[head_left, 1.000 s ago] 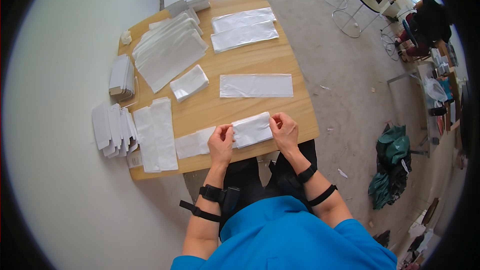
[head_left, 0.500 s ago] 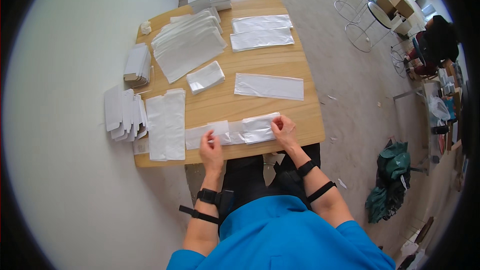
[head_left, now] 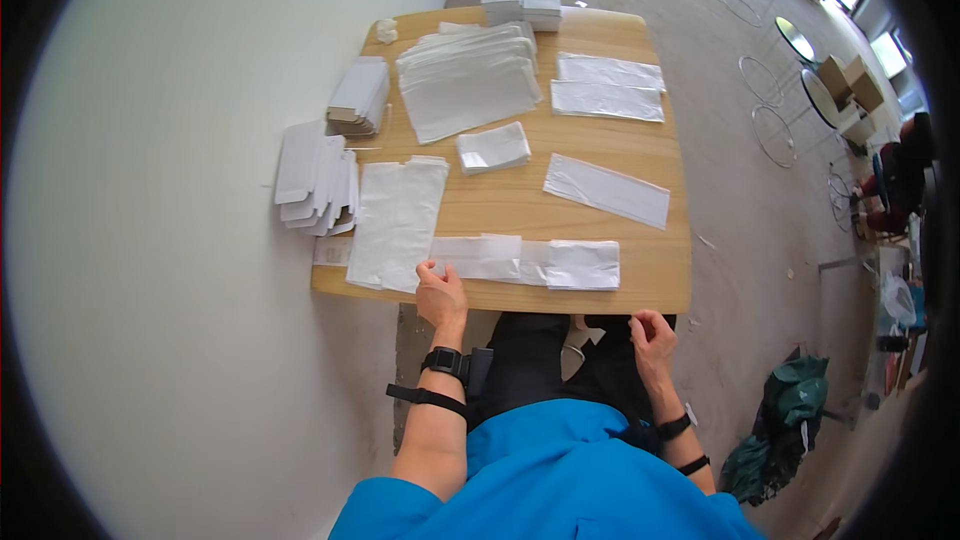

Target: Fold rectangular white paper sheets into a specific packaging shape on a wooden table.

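Note:
My left hand (head_left: 441, 295) is at the table's near edge, fingers curled, by the lower right corner of a stack of white sheets (head_left: 398, 225). Its fingertips are also close to the left end of a translucent white sleeve (head_left: 478, 257). What the fingers pinch, if anything, is hidden. Along the near edge, the sleeve runs right to a folded shiny white packet (head_left: 584, 265). Past the front edge, my right hand (head_left: 654, 335) hangs over my lap with thumb and fingers drawn together. Whatever it might hold is too small to make out.
Behind lie a small white packet (head_left: 494, 148), a tilted flat sleeve (head_left: 607, 191), fanned white sheets (head_left: 468, 90) and shiny sleeves (head_left: 607, 100). Folded white cartons (head_left: 312, 175) stand at the left by the wall (head_left: 200, 140). A person (head_left: 905, 175) sits far right.
My right hand has left the folded packet and drawn back off the table. My left hand has moved to the sleeve's left end. The single flat sleeve lies more tilted; the view has shifted.

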Motion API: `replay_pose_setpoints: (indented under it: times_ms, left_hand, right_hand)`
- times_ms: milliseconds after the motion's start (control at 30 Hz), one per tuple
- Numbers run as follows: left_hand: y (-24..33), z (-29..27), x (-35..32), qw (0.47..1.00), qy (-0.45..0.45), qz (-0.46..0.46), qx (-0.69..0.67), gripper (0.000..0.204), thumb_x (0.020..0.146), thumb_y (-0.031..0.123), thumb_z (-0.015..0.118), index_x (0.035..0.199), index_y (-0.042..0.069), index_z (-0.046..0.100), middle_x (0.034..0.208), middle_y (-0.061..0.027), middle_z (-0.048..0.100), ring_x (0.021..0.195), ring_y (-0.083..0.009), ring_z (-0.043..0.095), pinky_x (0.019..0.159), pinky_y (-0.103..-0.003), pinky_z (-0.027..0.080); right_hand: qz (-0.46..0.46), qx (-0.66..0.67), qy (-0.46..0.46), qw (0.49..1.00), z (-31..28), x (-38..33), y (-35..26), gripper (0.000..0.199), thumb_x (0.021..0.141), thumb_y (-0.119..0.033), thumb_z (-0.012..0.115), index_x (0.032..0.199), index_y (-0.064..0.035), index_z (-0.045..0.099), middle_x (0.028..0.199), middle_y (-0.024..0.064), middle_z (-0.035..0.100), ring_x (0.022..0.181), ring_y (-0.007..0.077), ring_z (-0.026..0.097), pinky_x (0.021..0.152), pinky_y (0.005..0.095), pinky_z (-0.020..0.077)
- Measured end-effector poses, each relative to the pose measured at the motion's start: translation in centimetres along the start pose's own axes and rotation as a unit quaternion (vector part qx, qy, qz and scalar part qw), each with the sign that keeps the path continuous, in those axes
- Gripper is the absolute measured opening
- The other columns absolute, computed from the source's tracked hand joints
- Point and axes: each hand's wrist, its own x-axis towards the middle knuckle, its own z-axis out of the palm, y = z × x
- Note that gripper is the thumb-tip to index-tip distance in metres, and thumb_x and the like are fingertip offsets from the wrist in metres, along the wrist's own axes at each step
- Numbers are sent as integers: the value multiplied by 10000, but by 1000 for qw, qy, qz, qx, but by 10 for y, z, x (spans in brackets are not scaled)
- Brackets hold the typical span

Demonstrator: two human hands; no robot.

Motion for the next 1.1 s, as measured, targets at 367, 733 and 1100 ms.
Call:
replay_pose_setpoints:
  times_ms: [367, 733, 1100]
  left_hand:
    - [-23, 5, 6, 997, 16, -72, -23, 221, 829, 297, 640, 856, 78, 632, 779, -98, 692, 766, -304, 670, 659, -422, 510]
    - [31, -17, -27, 969, -28, 71, -235, 164, 839, 229, 664, 814, 69, 637, 596, -63, 608, 521, -163, 577, 519, -322, 449]
    - [67, -13, -89, 897, -69, 409, -153, 442, 847, 271, 651, 1194, 28, 527, 1240, -160, 517, 1163, -323, 478, 971, -462, 356]
  right_hand:
    - [-7, 40, -53, 998, -2, -14, -14, 52, 874, -31, 619, 902, 5, 643, 697, -4, 588, 599, 50, 520, 539, 197, 417]
    - [-56, 58, -129, 988, 42, -6, -70, 121, 866, -80, 655, 942, 14, 646, 775, 58, 637, 667, 97, 588, 616, 229, 476]
    - [94, 254, -70, 960, 68, 65, -63, 152, 888, -159, 659, 936, -15, 673, 850, 1, 658, 734, 77, 583, 654, 244, 473]
